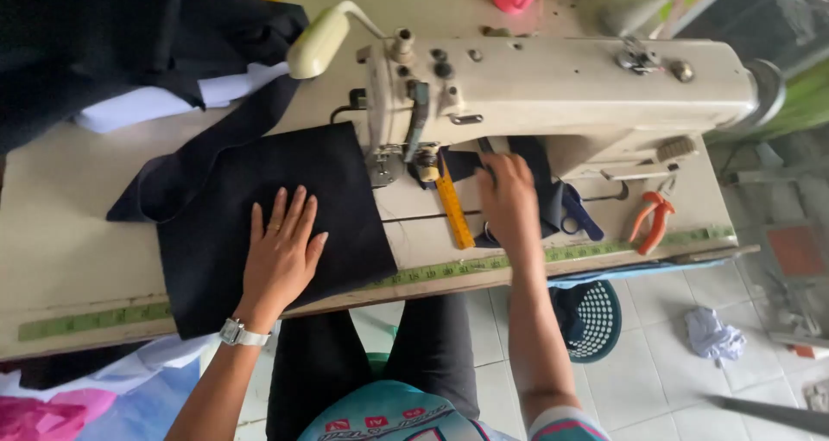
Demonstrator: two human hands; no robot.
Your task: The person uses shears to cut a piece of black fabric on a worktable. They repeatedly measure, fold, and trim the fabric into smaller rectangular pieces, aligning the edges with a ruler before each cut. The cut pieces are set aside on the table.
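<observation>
The right hand point(509, 201) hides part of the dark cloth piece point(535, 177) beneath it

Single head view, worn camera, looking steeply down and forward over sewing table point(69, 251). Close range: sewing machine point(553, 87) across upper frame, tiled floor point(673, 380) lower right, wearer's lap at bottom centre. No second view.
</observation>
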